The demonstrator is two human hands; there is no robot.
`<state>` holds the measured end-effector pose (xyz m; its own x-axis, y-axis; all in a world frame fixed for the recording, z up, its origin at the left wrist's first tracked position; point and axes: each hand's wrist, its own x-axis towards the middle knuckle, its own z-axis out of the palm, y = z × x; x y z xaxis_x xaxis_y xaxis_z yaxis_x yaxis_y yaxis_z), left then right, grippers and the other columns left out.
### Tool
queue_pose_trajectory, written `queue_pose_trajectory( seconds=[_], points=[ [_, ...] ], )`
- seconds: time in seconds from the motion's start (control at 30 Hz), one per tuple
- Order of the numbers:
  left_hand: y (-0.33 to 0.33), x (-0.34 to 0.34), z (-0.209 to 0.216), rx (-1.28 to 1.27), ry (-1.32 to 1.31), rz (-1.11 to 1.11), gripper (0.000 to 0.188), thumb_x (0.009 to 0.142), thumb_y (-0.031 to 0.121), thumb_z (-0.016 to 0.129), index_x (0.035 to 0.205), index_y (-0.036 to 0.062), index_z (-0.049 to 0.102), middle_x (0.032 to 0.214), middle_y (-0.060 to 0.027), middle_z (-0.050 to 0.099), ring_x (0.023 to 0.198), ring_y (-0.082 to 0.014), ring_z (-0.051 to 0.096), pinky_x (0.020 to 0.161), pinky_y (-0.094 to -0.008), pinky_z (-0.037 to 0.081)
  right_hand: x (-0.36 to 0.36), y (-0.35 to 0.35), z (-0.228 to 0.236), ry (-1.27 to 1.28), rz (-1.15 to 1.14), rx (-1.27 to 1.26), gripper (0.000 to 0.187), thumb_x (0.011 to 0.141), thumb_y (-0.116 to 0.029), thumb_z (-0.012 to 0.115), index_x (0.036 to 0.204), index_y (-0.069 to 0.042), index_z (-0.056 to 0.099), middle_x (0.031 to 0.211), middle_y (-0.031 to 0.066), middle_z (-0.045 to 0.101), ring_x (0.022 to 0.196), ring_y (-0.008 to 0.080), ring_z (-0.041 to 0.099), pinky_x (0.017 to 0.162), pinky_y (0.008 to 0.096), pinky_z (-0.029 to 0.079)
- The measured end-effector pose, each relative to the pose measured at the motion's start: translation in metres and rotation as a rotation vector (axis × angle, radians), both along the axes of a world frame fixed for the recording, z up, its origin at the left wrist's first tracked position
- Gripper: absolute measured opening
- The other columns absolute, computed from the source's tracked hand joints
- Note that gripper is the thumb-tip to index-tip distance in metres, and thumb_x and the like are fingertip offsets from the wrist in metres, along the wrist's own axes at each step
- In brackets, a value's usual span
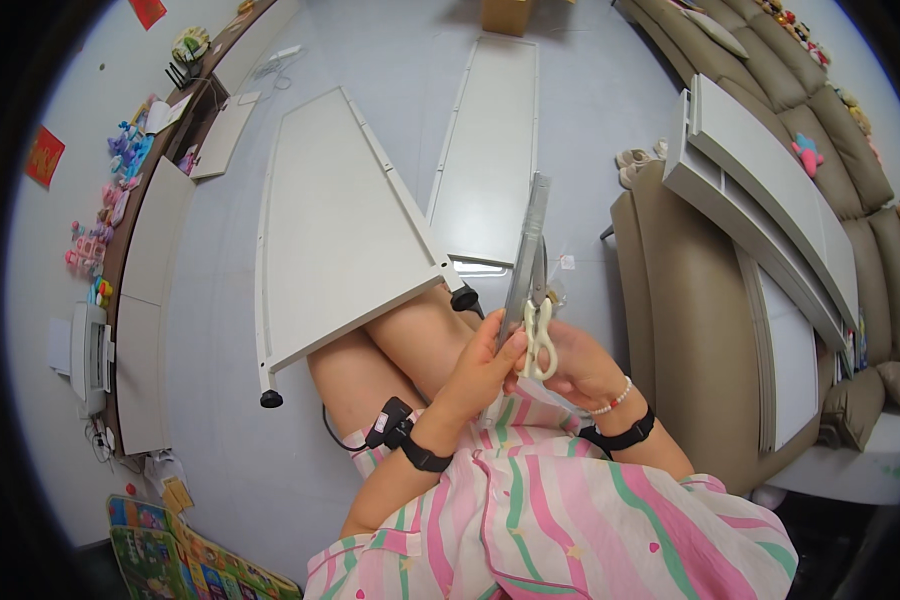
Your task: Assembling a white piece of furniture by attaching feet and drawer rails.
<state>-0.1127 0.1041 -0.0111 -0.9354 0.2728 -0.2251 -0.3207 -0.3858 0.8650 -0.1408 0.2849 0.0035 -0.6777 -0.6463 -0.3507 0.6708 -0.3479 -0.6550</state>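
My left hand (485, 365) is closed round a long, narrow grey metal strip (522, 262) that points up and away from me. Beside the strip are scissors (536, 345) with cream handles, their blades pointing away. My right hand (578, 366) is curled against the scissors' handles; its fingertips are partly hidden behind them. A piece of whitish film or paper (545, 394) shows below the hands. Across my legs rests a large white panel (345, 220) with a raised rim and black round feet (464, 297) at its near corners.
A second white panel (488, 140) lies on the grey floor ahead. At right, white boards (770, 190) are stacked on a brown sofa (685, 330). Small toys (90, 250) and a printer (90, 358) line a low cabinet (142, 330) at left. A cardboard box (506, 16) stands far ahead.
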Motion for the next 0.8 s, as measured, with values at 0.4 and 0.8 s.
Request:
queue_pose_trajectory(
  seconds=[0.4, 0.8],
  points=[
    [0.008, 0.004, 0.002, -0.071, 0.14, 0.014, 0.035, 0.107, 0.036, 0.046, 0.124, 0.0057, 0.048, 0.073, 0.0019, 0.054, 0.052, -0.0027, 0.046, 0.046, -0.0174, 0.039, 0.01, -0.001, 0.011, 0.164, -0.03, 0.028, 0.052, 0.09, -0.029, 0.075, 0.129, -0.004, 0.051, 0.089, 0.0054, 0.066, 0.058, 0.0082, 0.056, 0.05, 0.0178, 0.044],
    [0.005, 0.005, 0.001, -0.033, 0.11, 0.081, 0.033, 0.109, 0.036, 0.038, 0.114, 0.0043, 0.047, 0.071, -0.002, 0.056, 0.053, -0.0078, 0.05, 0.049, -0.0211, 0.043, 0.016, -0.005, 0.003, 0.282, -0.052, 0.035, 0.054, 0.091, -0.046, 0.07, 0.122, -0.005, 0.054, 0.088, 0.0056, 0.064, 0.065, 0.012, 0.06, 0.049, 0.0194, 0.043]
  ],
)
